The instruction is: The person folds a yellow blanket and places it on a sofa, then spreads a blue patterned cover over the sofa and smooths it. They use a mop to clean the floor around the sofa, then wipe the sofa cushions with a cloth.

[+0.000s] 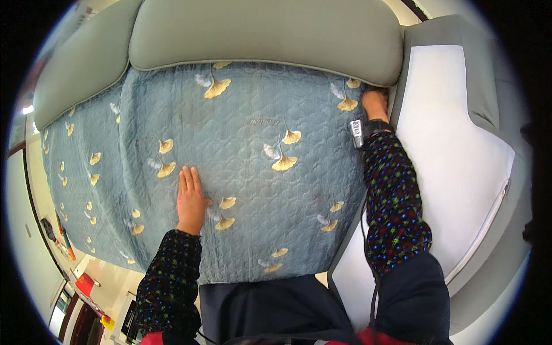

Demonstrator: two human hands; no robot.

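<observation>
A blue-green quilted sofa cover (241,142) with yellow and white ginkgo leaves spreads over the seat of a grey sofa. My left hand (191,202) lies on it, palm down and left of the middle, its fingers pointing toward the backrest with the thumb apart. At the cover's far right corner is my right hand (375,103), between the back cushion (267,34) and the armrest; its fingertips are hidden, so its grip cannot be told. A strap with a small device (357,133) sits at my right wrist.
The sofa's right armrest, grey with a white panel (440,103), runs beside my right arm, with a zip along its edge. Another grey back cushion (86,60) stands at the left. Beyond the sofa's left end, a red object (85,283) and other items lie near the floor.
</observation>
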